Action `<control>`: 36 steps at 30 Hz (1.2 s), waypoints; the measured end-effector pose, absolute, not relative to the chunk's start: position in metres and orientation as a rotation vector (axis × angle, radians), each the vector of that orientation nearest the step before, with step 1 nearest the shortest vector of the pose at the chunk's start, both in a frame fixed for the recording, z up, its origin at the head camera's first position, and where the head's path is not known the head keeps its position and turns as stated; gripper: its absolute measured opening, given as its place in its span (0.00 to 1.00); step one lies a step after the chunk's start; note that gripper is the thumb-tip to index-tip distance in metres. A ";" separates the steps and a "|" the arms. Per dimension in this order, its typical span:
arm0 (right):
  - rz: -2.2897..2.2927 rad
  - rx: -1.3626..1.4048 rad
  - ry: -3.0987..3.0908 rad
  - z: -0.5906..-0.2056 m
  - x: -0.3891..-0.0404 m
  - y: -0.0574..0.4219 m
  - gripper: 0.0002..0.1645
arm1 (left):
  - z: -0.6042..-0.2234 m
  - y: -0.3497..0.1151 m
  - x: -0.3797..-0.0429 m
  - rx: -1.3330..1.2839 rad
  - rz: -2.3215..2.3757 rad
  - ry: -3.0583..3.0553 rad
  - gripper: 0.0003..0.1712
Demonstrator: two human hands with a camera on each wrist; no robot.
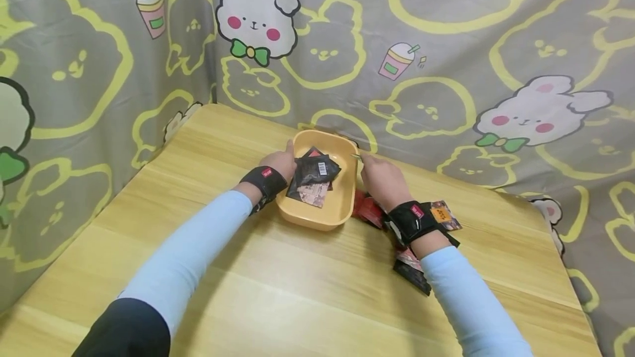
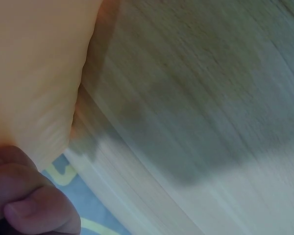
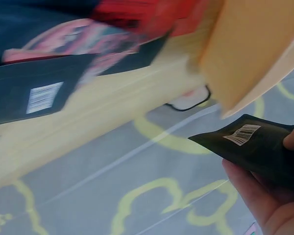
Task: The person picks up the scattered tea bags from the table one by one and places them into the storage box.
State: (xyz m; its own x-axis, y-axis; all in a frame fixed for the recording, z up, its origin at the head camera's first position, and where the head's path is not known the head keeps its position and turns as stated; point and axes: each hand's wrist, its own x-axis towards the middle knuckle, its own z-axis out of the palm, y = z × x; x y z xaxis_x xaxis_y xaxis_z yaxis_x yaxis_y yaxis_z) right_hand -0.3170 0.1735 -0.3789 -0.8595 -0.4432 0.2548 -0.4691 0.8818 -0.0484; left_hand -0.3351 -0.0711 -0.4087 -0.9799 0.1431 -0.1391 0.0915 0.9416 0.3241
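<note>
A yellow-orange plastic bin [image 1: 308, 222] stands on the table, with several flat packets in it; a black packet with a barcode [image 1: 317, 169] lies uppermost. My left hand [image 1: 280, 163] grips the bin's left side, and its curled fingers [image 2: 36, 200] show against the outer wall in the left wrist view. By the bin's far right rim, my right hand [image 1: 384, 180] pinches another black packet [image 3: 250, 152] between thumb and fingers, barcode facing the camera. In the head view only a thin edge of that packet shows over the rim.
Right of the bin, partly under my right forearm, several packets are spread: red ones [image 1: 368, 209], an orange-and-purple one [image 1: 445, 215] and a black one [image 1: 413, 277]. A grey patterned curtain [image 1: 337, 43] hangs close behind the table [image 1: 288, 291].
</note>
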 end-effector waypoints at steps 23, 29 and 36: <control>0.252 0.791 -3.074 -0.382 -0.325 0.154 0.38 | -0.410 -0.049 -0.335 0.267 0.447 2.955 0.38; 0.355 0.730 -3.055 -0.375 -0.322 0.183 0.34 | -0.405 -0.058 -0.333 0.176 0.482 2.949 0.37; 0.397 0.584 -3.151 -0.382 -0.307 0.229 0.34 | -0.409 -0.071 -0.335 0.143 0.499 2.938 0.37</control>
State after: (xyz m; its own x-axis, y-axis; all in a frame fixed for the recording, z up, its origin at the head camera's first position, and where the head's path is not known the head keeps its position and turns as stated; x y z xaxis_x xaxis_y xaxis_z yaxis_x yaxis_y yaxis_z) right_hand -0.3075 0.2287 -0.3817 -0.9308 -0.3632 -0.0413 -0.3416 0.9045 -0.2555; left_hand -0.3354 -0.0711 -0.4092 -0.9830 0.1199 -0.1390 0.0672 0.9398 0.3351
